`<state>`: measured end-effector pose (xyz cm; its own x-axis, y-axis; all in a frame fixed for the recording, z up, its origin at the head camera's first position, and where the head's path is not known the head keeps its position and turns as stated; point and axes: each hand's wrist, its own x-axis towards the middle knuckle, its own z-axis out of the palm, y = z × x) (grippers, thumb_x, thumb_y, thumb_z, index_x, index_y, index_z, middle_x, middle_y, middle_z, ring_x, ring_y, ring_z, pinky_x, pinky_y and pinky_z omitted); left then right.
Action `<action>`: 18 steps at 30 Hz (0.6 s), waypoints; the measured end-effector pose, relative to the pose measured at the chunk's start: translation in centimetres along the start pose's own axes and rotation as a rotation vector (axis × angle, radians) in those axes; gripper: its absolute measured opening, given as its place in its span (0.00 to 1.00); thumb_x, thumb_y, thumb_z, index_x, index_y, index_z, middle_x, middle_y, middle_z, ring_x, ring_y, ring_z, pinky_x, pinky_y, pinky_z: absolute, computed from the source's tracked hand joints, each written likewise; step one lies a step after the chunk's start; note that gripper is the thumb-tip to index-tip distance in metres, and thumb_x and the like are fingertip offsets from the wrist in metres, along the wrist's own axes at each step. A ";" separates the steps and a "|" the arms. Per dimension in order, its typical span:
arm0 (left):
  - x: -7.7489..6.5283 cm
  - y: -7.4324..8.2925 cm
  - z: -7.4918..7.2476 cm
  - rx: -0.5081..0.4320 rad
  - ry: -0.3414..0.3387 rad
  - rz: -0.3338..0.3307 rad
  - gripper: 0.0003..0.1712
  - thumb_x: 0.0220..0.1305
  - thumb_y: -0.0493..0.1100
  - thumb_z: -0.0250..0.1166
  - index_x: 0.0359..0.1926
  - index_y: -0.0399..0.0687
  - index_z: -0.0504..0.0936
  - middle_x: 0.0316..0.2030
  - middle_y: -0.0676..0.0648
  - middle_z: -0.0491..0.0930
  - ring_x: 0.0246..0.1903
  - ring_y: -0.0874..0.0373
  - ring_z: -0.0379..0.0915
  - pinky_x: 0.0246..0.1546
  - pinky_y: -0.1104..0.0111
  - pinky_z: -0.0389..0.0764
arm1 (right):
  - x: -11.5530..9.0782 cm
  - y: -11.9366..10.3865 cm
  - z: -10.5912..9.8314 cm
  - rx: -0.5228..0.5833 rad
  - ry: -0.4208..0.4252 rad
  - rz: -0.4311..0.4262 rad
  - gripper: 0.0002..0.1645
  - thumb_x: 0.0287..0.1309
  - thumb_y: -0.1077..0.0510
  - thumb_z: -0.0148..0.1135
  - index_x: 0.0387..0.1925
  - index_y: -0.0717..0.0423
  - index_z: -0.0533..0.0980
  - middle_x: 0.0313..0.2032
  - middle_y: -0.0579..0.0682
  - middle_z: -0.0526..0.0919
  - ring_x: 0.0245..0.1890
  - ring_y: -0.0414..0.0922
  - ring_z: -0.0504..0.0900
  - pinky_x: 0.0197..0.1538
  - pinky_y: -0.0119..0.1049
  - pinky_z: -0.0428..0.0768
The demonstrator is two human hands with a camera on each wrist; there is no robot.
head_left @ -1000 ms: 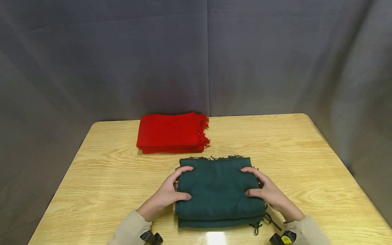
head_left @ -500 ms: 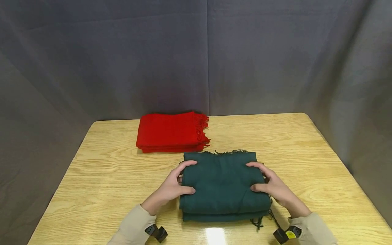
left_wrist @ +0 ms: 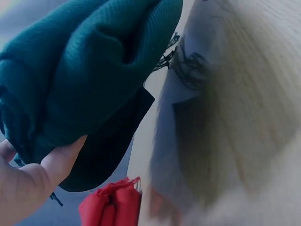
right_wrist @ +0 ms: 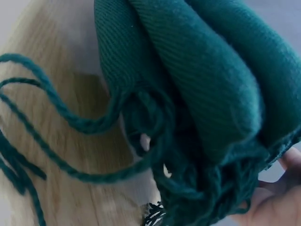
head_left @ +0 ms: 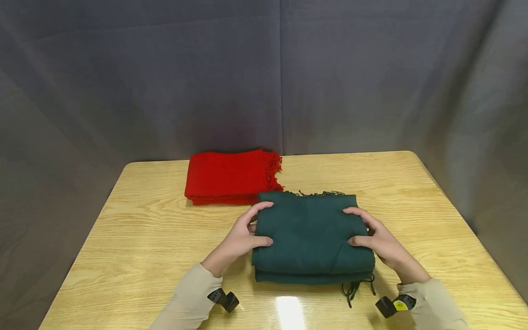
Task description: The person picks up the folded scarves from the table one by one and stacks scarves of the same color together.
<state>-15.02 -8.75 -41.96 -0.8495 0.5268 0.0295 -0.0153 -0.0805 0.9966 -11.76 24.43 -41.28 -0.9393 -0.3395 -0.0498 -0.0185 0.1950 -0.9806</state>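
A dark green scarf [head_left: 311,236], folded into a thick rectangle with fringe at the far edge and right side, is held level between both hands. My left hand [head_left: 239,236] grips its left side, thumb on top and lower fingers hidden beneath the folds. On the opposite side my right hand [head_left: 381,240] holds it the same way. In the left wrist view the scarf [left_wrist: 94,80] hangs over the table, with its shadow on the wood below. Loose fringe [right_wrist: 84,125] dangles from the folds in the right wrist view.
A folded red scarf [head_left: 224,176] with fringe on its right lies at the back left of the wooden table [head_left: 136,238]. The green scarf's far left corner overlaps it in the head view. Grey curtain [head_left: 198,78] stands behind the table.
Both hands have carried the green scarf away from the near edge and slightly to the right, and its far corner now overlaps the red one in view. The red scarf stays put.
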 end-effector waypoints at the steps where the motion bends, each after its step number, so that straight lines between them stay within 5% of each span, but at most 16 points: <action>1: 0.3 0.1 0.1 0.002 -0.002 0.002 0.43 0.44 0.24 0.64 0.63 0.48 0.63 0.54 0.39 0.66 0.43 0.46 0.74 0.41 0.58 0.77 | 0.0 0.0 -0.2 -0.001 0.007 0.002 0.36 0.49 0.69 0.60 0.61 0.53 0.62 0.57 0.62 0.58 0.49 0.49 0.69 0.45 0.39 0.74; 18: 3.6 1.4 1.4 0.024 0.011 0.051 0.43 0.44 0.23 0.63 0.63 0.47 0.62 0.52 0.37 0.66 0.40 0.46 0.75 0.40 0.59 0.77 | 0.9 -1.1 -3.3 0.034 0.034 0.035 0.36 0.51 0.70 0.59 0.61 0.48 0.62 0.54 0.55 0.62 0.48 0.42 0.72 0.44 0.36 0.76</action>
<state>-17.37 -5.76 -40.40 -0.8545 0.5133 0.0801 0.0412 -0.0867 0.9954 -13.73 26.92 -39.65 -0.9502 -0.3014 -0.0786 0.0260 0.1750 -0.9842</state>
